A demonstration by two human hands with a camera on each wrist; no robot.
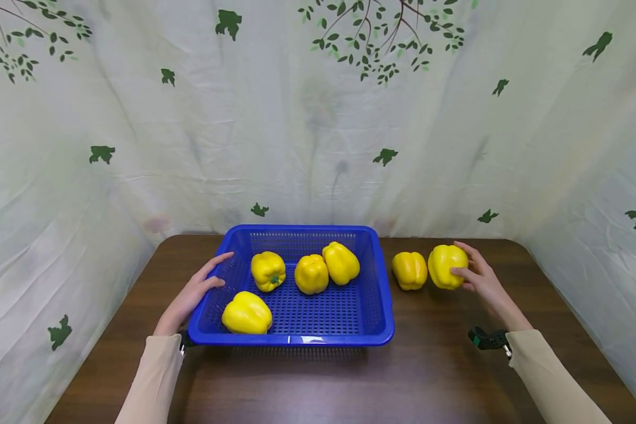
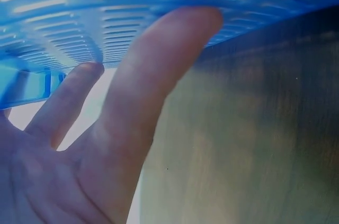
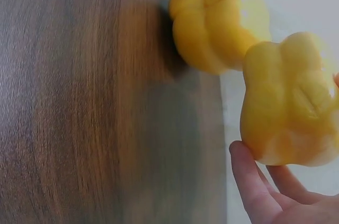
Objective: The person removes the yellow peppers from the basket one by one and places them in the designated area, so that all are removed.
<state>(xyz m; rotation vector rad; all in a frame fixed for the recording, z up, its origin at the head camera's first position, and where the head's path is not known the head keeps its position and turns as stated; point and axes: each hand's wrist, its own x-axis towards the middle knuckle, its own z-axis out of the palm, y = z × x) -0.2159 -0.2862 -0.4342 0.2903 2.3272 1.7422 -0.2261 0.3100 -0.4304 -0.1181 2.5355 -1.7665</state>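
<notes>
My right hand holds a yellow bell pepper between thumb and fingers, to the right of the basket. Just left of it, another yellow bell pepper rests on the table. In the right wrist view, the held pepper partly overlaps the other one. My left hand is at the left side of a blue plastic basket. Its fingers are fairly straight and spread, touching the slotted wall in the left wrist view. Several yellow bell peppers lie in the basket, one near the front left corner.
The brown wooden table extends in front of the basket and to both sides. A pale curtain with printed leaves hangs behind the table. Dark bands are worn on both wrists.
</notes>
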